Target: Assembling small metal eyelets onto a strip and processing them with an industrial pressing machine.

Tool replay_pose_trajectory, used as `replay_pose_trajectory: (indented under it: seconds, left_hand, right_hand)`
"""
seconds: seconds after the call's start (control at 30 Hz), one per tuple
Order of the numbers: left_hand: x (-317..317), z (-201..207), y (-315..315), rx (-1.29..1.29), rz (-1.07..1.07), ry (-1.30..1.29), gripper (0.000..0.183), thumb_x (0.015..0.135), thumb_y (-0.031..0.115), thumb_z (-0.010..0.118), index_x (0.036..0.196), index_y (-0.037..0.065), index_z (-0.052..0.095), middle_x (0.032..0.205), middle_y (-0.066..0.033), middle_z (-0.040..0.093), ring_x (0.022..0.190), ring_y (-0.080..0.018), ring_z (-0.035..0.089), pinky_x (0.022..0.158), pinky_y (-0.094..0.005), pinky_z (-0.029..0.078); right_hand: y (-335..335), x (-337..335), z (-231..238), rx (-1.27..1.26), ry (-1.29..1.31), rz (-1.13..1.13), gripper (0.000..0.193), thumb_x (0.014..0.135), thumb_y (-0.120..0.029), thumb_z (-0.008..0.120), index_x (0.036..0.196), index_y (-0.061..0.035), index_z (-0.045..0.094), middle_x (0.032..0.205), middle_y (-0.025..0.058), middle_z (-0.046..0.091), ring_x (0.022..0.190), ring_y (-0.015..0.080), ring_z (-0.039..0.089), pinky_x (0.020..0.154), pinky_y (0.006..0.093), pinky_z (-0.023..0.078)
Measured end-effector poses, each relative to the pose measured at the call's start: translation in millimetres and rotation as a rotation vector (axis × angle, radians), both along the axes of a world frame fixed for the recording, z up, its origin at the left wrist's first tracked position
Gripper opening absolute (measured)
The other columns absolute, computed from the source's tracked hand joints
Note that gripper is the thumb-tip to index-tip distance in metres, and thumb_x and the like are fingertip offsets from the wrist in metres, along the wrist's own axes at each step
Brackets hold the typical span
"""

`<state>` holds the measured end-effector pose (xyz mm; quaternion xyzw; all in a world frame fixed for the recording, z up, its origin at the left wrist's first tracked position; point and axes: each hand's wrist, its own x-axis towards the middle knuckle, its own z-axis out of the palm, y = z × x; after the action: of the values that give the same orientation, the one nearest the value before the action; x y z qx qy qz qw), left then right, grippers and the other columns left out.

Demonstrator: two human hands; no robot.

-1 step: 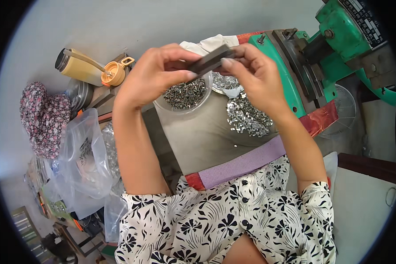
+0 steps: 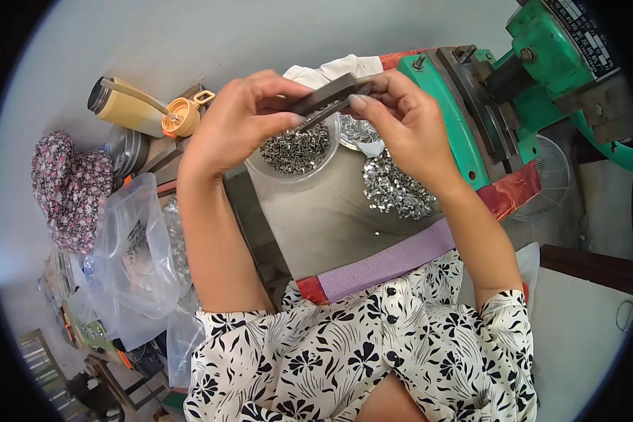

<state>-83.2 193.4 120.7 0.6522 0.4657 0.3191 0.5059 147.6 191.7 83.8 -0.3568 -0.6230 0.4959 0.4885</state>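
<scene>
Both hands hold a dark metal bar [image 2: 327,95] up above the work table. A long gap runs along the bar's near side, between a thick part and a thinner strip. My left hand [image 2: 235,123] pinches its left end between thumb and fingers. My right hand [image 2: 413,130] grips the right end, its thumb on the near side. Below the bar, a clear plastic tub [image 2: 281,177] holds many small metal pins [image 2: 295,151]. Beside it is a dish of thin shiny pieces [image 2: 359,131], partly hidden by my right hand. Small flat silver pieces [image 2: 399,188] lie heaped under my right wrist.
A green press machine [image 2: 446,116] stands at the right. Lilac cloth [image 2: 387,254] covers the table's near edge. To the left are a yellow bottle [image 2: 130,109] with its orange lid [image 2: 181,118], a flowered cloth item [image 2: 70,190] and clear plastic bags [image 2: 130,260].
The bar has been tilted, and the gap along its side shows more clearly. My left hand has shifted slightly left; my right hand stays nearly in place.
</scene>
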Motion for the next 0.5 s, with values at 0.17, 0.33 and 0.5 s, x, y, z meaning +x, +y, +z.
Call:
replay_pose_trajectory:
  seconds: [0.17, 0.33, 0.5]
  left_hand:
    - [-19, -20, -4, 0.112, 0.258, 0.396, 0.029, 0.083, -0.005, 0.066, 0.112, -0.004, 0.065, 0.1, -0.0043, 0.067, 0.096, -0.0146, 0.065, 0.085, -0.029, 0.051]
    - [-5, -15, -18, -0.051, 0.166, -0.04, 0.03, 0.087, 0.003, 0.066, 0.117, -0.002, 0.064, 0.097, -0.003, 0.062, 0.092, -0.0113, 0.06, 0.083, -0.0273, 0.049]
    - [59, -34, -47, -0.363, -0.248, -0.245, 0.031, 0.098, 0.01, 0.056, 0.127, -0.002, 0.056, 0.097, -0.0048, 0.063, 0.084, -0.0117, 0.063, 0.078, -0.028, 0.053]
  right_hand:
    - [-23, 10, -9, -0.087, 0.04, 0.0, 0.017, 0.092, -0.002, 0.066, 0.105, 0.0077, 0.06, 0.096, 0.0096, 0.067, 0.09, 0.0134, 0.067, 0.081, 0.0258, 0.055]
    - [-82, 85, -25, -0.35, -0.013, -0.07, 0.014, 0.091, 0.001, 0.065, 0.101, 0.007, 0.059, 0.092, 0.008, 0.065, 0.079, 0.0146, 0.069, 0.064, 0.0261, 0.058]
    - [-130, 176, -70, -0.543, -0.005, -0.468, 0.012, 0.094, -0.009, 0.064, 0.101, 0.0009, 0.063, 0.081, 0.0047, 0.067, 0.062, 0.0122, 0.067, 0.058, 0.0244, 0.056]
